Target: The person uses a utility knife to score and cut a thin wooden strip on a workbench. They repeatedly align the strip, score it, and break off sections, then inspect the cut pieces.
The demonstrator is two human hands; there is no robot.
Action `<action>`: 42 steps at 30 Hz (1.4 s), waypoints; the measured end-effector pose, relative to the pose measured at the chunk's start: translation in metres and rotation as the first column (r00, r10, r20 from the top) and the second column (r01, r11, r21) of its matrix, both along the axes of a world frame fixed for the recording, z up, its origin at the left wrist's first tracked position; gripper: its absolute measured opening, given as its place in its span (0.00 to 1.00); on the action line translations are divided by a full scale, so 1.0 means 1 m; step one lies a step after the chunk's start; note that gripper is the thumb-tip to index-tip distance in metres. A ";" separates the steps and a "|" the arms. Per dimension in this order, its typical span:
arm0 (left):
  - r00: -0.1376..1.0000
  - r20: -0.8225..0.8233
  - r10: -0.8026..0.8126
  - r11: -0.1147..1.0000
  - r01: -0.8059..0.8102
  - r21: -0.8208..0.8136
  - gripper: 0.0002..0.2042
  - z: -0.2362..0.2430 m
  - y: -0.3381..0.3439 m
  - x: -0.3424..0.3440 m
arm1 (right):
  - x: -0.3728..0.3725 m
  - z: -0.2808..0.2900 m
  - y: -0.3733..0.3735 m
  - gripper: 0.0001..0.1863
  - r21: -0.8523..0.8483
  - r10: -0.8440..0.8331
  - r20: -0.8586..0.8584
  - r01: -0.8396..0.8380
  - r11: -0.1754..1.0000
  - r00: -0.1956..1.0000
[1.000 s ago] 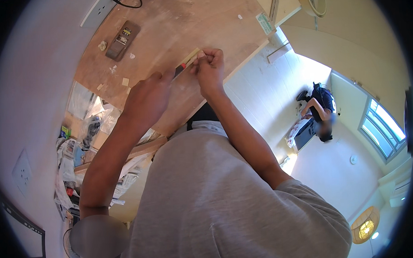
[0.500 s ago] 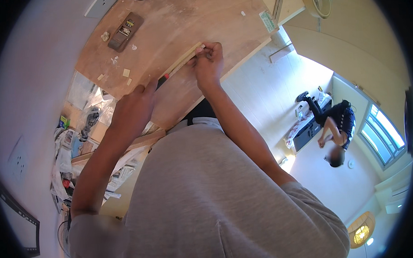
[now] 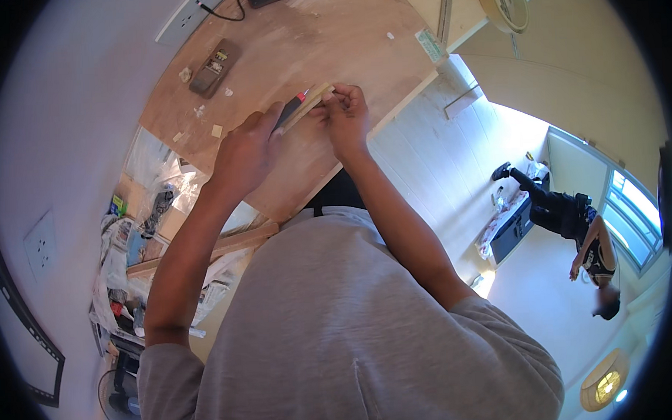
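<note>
My left hand (image 3: 247,155) is closed around a utility knife (image 3: 291,111) with a black handle and a red collar near its tip. The knife lies alongside a narrow, pale wooden strip (image 3: 308,106), close to its far end. That end is pinched between the thumb and fingers of my right hand (image 3: 347,121). Both hands are over a brown wooden worktop (image 3: 286,56). My left fingers partly cover the near part of the strip. Whether the blade touches the wood is too small to tell.
A wooden hand plane (image 3: 214,68) rests at the worktop's far left beside shavings and small offcuts (image 3: 216,130). Below the left edge is a cluttered shelf with plastic wrapping (image 3: 143,163). A fan (image 3: 121,402) stands lower left. Another person (image 3: 562,213) is across the room at right.
My left hand has slid the knife up along the strip toward my right hand. My view has shifted slightly. The other person has changed posture.
</note>
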State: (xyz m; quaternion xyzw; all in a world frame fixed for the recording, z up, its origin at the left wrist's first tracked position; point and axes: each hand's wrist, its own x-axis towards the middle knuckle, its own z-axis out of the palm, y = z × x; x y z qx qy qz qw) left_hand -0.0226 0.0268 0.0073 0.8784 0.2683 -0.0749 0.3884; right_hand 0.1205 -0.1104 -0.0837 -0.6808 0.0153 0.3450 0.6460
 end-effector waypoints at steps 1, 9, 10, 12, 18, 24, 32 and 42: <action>1.000 0.000 -0.011 1.000 0.011 0.004 0.23 -0.005 -0.001 0.004 | -0.001 -0.001 0.000 0.13 -0.013 -0.007 0.003 0.007 1.000 1.000; 0.995 0.017 -0.098 0.995 0.097 0.023 0.23 -0.015 0.001 0.021 | 0.000 -0.006 0.001 0.14 0.029 -0.050 -0.044 0.051 0.998 0.998; 0.995 0.013 -0.102 0.994 0.102 0.031 0.23 -0.014 0.001 0.022 | 0.000 -0.005 0.002 0.14 0.015 -0.056 -0.046 0.056 0.998 0.997; 0.991 0.005 -0.132 0.990 0.132 0.048 0.23 -0.014 0.004 0.024 | 0.001 -0.003 0.004 0.14 -0.015 -0.057 -0.051 0.057 0.998 0.997; 0.970 -0.033 -0.240 0.969 0.242 0.050 0.23 -0.009 0.021 0.030 | 0.004 0.004 0.009 0.12 -0.076 -0.062 -0.072 0.057 0.995 0.995; 0.965 -0.066 -0.252 0.966 0.255 0.050 0.24 -0.013 0.019 0.027 | 0.005 0.003 0.007 0.14 -0.040 -0.040 -0.085 0.036 0.999 0.996; 0.975 -0.050 -0.217 0.976 0.218 0.025 0.23 -0.013 0.018 0.025 | 0.005 0.003 0.008 0.12 -0.038 -0.059 -0.092 0.056 0.998 0.994; 0.978 -0.068 -0.198 0.980 0.197 -0.015 0.23 -0.012 0.016 0.030 | 0.005 0.003 0.008 0.12 -0.038 -0.067 -0.100 0.064 0.997 0.993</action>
